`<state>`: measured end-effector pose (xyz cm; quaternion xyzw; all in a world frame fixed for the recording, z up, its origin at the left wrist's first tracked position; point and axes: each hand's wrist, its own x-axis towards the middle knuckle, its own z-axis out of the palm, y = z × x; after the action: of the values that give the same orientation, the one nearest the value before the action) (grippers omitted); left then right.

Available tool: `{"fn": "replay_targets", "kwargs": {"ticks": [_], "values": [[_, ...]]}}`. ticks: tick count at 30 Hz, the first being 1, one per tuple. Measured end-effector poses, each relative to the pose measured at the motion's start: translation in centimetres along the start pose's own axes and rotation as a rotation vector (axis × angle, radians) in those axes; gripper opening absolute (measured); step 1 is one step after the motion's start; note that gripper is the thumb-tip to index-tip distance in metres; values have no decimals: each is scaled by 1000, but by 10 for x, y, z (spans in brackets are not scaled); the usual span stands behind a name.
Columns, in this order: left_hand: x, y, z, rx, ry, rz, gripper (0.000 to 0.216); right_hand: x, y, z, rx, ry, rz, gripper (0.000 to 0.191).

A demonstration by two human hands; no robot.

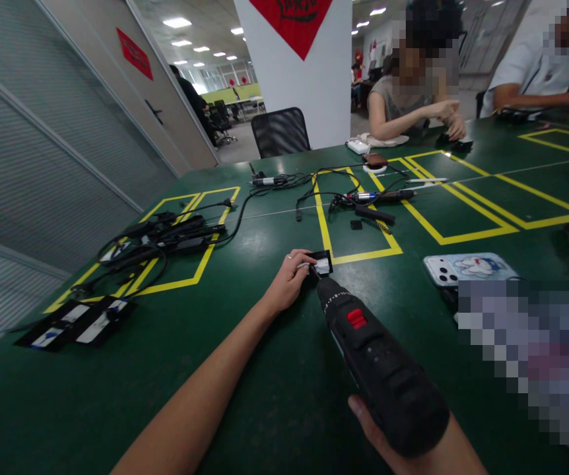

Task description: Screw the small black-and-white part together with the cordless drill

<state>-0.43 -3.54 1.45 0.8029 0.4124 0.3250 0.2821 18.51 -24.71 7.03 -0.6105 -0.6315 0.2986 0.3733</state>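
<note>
My right hand (381, 429) is wrapped round a black power drill (383, 369) with a red switch on top; the drill body hides most of the fingers. The drill points forward, away from me, its bit ending beside my left fingertips. My left hand (292, 277), with a ring on one finger, rests on the table and holds the edge of a small flat black-and-white piece (323, 262). The fingertips and the bit's tip come together there, and whether the bit touches the piece I cannot tell.
Black cables and adapters (170, 234) lie at the left, above flat black-and-white pieces (99, 323). A corded pen-like tool (378, 196) and small black parts (374, 215) lie ahead. A phone (467, 267) is at the right. Two people sit across the green table (245, 409).
</note>
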Motion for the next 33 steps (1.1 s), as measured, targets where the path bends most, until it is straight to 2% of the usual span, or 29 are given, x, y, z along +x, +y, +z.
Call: {"fn": "replay_targets", "kwargs": {"ticks": [10, 16, 22, 30, 33], "values": [[-1, 0, 0, 11, 11, 14, 26, -4, 28, 18, -125, 39, 89, 40], [-1, 0, 0, 3, 5, 9, 25, -6, 45, 23, -125, 79, -29, 31], [-1, 2, -1, -2, 3, 9, 25, -7, 42, 17, -188, 41, -39, 29], [0, 0, 0, -2, 8, 12, 26, -5, 22, 12, -108, 1, 71, 55], [0, -1, 0, 2, 2, 16, 26, -5, 14, 10, -61, 11, 55, 74]]}}
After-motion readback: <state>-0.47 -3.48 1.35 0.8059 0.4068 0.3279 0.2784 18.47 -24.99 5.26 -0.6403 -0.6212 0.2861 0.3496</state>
